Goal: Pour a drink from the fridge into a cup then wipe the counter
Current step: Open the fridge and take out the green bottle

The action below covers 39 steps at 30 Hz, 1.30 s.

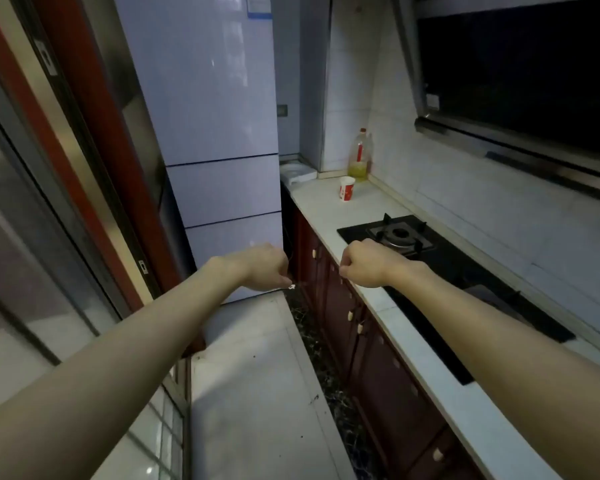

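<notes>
1. The fridge (219,133) stands at the far end of the narrow kitchen, pale and glossy, with all three doors shut; any drink inside it is out of sight.
2. The white counter (326,202) runs along the right wall from just beside the fridge toward the camera, over dark red cabinets (378,368).
3. A black gas hob (444,268) is set into the counter, its burner at the far end.
4. Both forearms reach forward at about the same height, nearly parallel, over the floor and the counter's front edge.
5. The left hand (262,268) is curled into a loose fist, knuckles up, in front of the fridge's lowest door. A small white speck shows at its fingertips; it may be something pinched, but the view is too blurred to tell.
6. The right hand (364,263) is clenched in a fist with nothing in it, held over the counter's edge beside the hob's near corner.
7. An oil bottle (360,157) stands in the far counter corner against the tiles.
8. The red-and-white paper cup (346,188) stands upright on the counter just in front of the bottle, well apart from both hands.
</notes>
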Each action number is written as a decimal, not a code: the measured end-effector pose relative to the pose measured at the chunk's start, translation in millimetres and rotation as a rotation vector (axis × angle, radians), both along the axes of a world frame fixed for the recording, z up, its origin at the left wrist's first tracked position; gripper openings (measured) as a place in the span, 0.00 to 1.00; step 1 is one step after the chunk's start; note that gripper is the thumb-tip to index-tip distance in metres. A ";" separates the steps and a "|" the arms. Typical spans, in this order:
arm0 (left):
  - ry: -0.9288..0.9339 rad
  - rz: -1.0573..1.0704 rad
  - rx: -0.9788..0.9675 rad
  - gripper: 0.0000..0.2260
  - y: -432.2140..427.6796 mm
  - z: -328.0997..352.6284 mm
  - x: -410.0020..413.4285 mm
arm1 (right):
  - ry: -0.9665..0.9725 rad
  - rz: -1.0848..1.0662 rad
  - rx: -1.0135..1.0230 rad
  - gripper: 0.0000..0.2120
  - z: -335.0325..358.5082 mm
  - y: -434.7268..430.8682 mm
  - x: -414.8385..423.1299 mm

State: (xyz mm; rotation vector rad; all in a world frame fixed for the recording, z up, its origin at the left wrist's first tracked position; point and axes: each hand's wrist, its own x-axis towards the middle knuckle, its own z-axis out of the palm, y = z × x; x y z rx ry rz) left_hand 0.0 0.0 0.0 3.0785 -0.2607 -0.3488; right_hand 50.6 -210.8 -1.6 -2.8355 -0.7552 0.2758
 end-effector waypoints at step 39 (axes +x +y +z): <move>0.104 0.476 0.005 0.19 204.9 -26.0 268.0 | 0.085 0.410 -0.055 0.16 -44.4 246.7 355.6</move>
